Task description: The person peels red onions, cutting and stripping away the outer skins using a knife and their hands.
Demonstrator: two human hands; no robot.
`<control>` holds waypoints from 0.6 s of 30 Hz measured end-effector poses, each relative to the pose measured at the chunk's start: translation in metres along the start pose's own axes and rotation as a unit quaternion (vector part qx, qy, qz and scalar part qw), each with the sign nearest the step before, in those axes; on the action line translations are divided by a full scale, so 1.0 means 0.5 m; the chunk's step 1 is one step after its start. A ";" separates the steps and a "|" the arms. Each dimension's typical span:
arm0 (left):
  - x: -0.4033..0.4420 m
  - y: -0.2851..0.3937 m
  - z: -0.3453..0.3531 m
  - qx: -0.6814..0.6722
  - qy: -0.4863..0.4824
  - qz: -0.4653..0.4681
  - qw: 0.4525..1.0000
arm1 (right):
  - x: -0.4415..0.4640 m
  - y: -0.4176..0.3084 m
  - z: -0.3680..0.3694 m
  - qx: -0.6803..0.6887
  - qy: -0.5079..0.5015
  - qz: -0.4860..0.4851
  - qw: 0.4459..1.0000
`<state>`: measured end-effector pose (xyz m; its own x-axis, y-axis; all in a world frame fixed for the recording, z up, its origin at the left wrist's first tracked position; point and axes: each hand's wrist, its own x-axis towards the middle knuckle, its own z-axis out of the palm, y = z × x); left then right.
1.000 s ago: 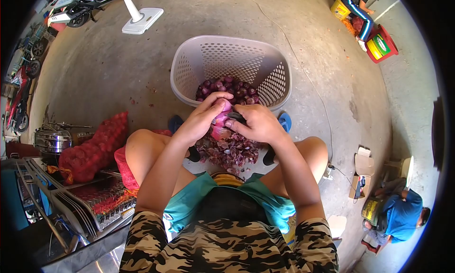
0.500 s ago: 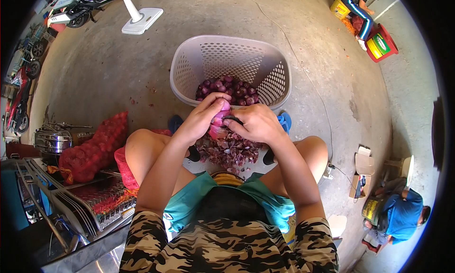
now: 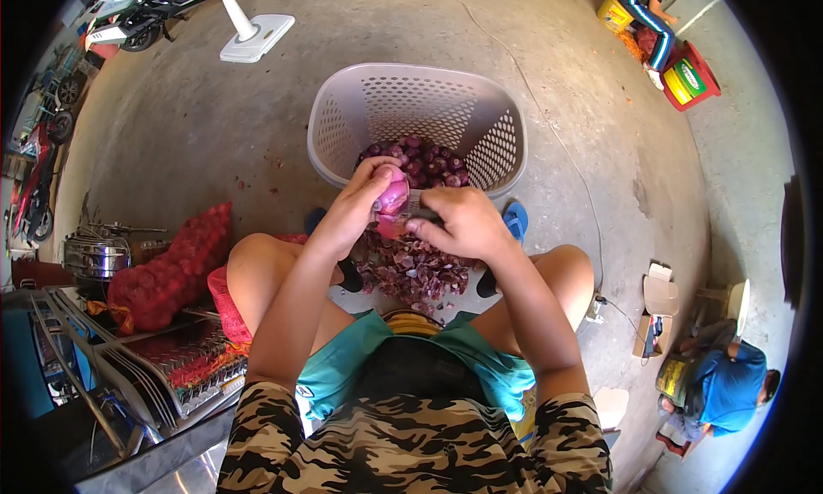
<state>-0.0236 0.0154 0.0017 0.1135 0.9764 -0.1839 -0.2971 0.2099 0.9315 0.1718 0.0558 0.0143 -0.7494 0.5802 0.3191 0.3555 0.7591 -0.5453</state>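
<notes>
My left hand (image 3: 354, 201) is closed around a red onion (image 3: 393, 194), just above the near rim of a grey basket (image 3: 321, 164). Loose reddish skin (image 3: 393, 227) hangs from the onion's lower side, close to my right thumb. My right hand (image 3: 464, 222) is beside it, fingers curled and thumb pressed in, on a small dark-handled knife that is mostly hidden by the fingers. Inside the basket lie several red onions (image 3: 429, 164). Below my hands, a heap of dry onion skins (image 3: 416, 275) covers the floor between my feet.
A red mesh sack of onions (image 3: 171, 271) leans at the left near a metal pot (image 3: 97, 256). Blue slippers (image 3: 515, 221) lie by the basket. An open cardboard box (image 3: 653, 333) stands at right. One person (image 3: 729, 387) sits lower right, another (image 3: 647, 18) upper right beside a red bucket (image 3: 688, 77).
The onion has turned and tilted in my left hand, showing more of its shiny pink side. My right hand has pulled slightly away from it, with skin peeled downward.
</notes>
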 end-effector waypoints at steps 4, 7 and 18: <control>-0.004 0.000 0.016 -0.056 0.027 0.023 0.998 | -0.005 0.020 0.007 0.137 0.062 0.116 0.982; 0.002 -0.021 0.019 -0.079 0.052 0.075 0.993 | -0.007 0.024 0.036 0.321 0.094 0.204 0.920; -0.001 -0.040 0.041 -0.101 0.020 0.168 0.980 | -0.009 -0.016 0.074 0.311 0.157 0.207 0.914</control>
<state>0.0019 0.0094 -0.0106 -0.0588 0.9925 0.1076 -0.4940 -0.1226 0.8608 0.1517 0.0363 -0.0112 -0.3906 0.9101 0.1384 0.1123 0.1963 -0.9741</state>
